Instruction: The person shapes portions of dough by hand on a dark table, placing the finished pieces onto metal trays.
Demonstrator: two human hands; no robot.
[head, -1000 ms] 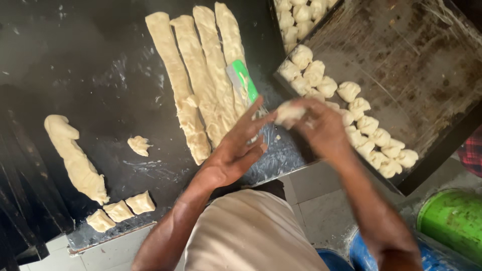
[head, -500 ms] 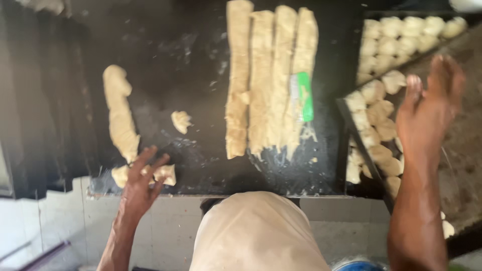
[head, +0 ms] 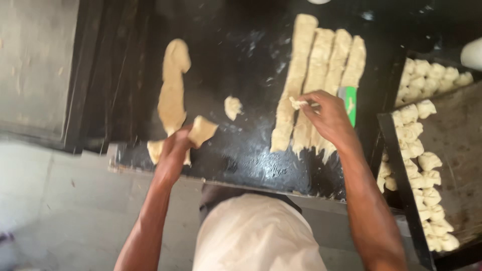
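My left hand (head: 176,145) grips a flat square dough piece (head: 203,130) lifted just off the black worktop (head: 251,60), above a couple of cut pieces (head: 155,149) near the front edge. Behind it lies a long dough strip (head: 173,85). My right hand (head: 325,116) pinches a small bit of dough (head: 297,103) over several long dough strips (head: 321,65) laid side by side. A green-handled scraper (head: 349,103) lies among those strips, right beside my right hand.
A small dough lump (head: 232,107) sits between the two hands. At the right, dark baking trays (head: 452,145) hold rows of shaped dough pieces (head: 419,150). The worktop's front edge (head: 226,180) runs just before my body; grey floor shows at the left.
My left hand has picked up a cut dough piece from the front edge. My right hand has come back from the tray to the dough strips and pinched off a bit.
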